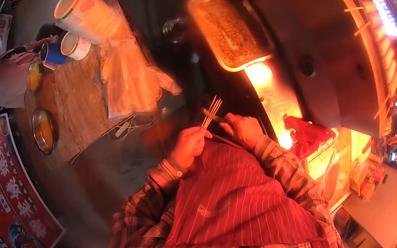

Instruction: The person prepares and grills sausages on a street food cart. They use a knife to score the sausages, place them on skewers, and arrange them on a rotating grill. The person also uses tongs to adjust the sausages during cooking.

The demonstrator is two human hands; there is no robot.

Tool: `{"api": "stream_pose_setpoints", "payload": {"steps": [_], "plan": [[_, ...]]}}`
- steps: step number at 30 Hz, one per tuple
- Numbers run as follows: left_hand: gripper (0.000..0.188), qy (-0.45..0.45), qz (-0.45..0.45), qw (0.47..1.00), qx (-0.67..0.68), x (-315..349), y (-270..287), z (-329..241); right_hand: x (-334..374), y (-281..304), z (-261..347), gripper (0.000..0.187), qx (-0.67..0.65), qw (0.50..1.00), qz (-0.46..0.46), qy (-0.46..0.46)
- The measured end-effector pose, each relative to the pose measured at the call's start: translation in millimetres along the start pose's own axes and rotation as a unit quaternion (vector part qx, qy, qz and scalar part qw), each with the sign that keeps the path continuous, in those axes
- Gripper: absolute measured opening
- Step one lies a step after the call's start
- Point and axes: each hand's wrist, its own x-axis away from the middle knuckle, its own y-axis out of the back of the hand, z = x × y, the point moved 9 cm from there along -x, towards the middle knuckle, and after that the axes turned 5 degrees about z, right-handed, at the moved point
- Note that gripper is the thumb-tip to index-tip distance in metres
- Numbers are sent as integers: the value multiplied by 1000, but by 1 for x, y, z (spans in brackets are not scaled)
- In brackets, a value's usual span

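closest to the camera is a red striped apron [240,204] over plaid sleeves [142,228]. just above it, the left hand [190,145] is closed in a fist around a bunch of thin skewers [211,112], which fan out upward and to the right from the fist. the right hand [240,128] is just beside it, fingers curled; it seems to pinch a small dark piece at the skewers, but i cannot tell this for sure. right of the hands a red piece of raw meat [306,134] lies near the glowing grill [275,95]. further up, a metal tray [230,30] with something grainy sits at the end of the grill. to the left there is a wooden table [76,100] with plastic bags [131,80], two metal bowls [43,129] and, at the far edge, paper cups [76,43]. a red banner [7,186] hangs at the far left. another person [4,75] sits behind the table.
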Motion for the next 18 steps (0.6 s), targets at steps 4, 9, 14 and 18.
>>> {"api": "stream_pose_setpoints", "payload": {"steps": [4, 9, 14, 18], "plan": [[24, 16, -7, 1000, 18, 5, 24, -4, -28, -19, -46, 31, 15, 984, 35, -172], [22, 35, -18, 999, 23, 2, 46, -9, -31, -25, 3, 32, -62, 994, 41, -74], [21, 47, -13, 999, 22, 2, 51, -15, -38, -41, -17, 32, -42, 991, 35, -120], [22, 41, 5, 999, 12, 0, 57, -16, -39, -29, -51, 37, -20, 974, 16, -226]]}}
